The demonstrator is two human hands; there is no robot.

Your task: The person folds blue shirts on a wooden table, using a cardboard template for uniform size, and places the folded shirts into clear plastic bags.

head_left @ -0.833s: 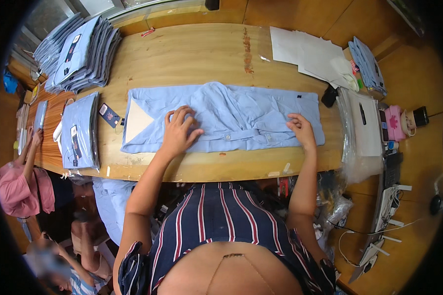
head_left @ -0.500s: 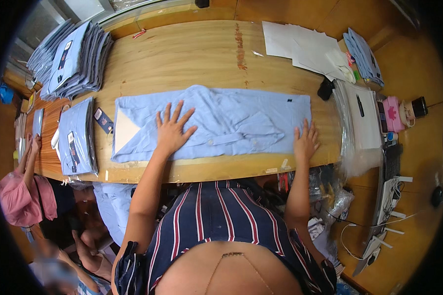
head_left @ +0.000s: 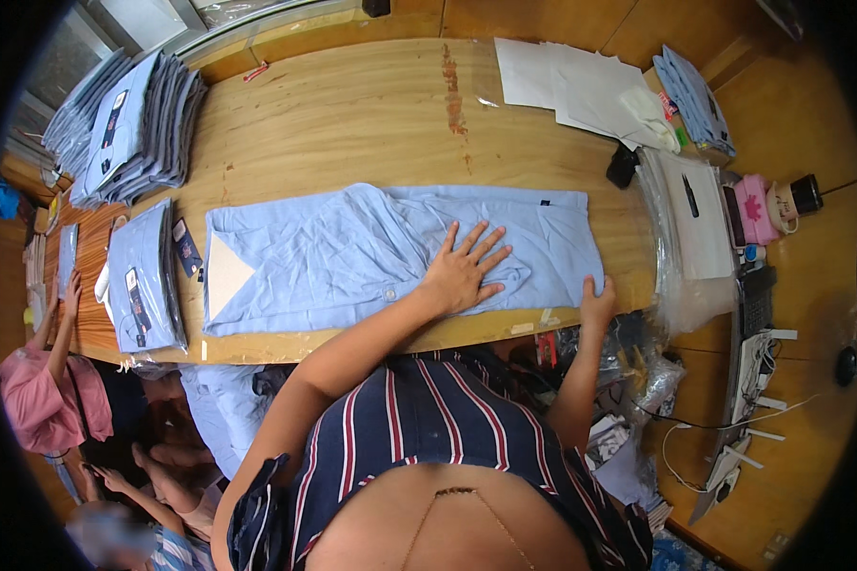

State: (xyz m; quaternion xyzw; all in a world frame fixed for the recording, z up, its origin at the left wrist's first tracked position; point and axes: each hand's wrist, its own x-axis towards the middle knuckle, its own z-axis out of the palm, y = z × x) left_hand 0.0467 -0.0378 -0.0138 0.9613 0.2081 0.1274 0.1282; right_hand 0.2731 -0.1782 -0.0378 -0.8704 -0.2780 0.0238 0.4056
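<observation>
Lying bagged at L, folded shirts (head_left: pixel 152 257) look done; mid-tbl (head_left: pixel 333 114), blue shirt (head_left: pixel 352 252) is a long strip, not yet shortened or bagged. L hand (head_left: pixel 462 274) flat on it, fingers spread; R hand (head_left: pixel 597 303) pinching its near R corner.

The person over there has on a navy top (head_left: pixel 448 414), lower centre of the frame, striped lengthwise in white and dark red, its neckline curving wide. I see loose sleeves (head_left: pixel 255 519) in matching cloth, bare hands (head_left: pixel 459 278), and a thin gold-coloured necklace (head_left: pixel 455 492) with a small bar.
</observation>
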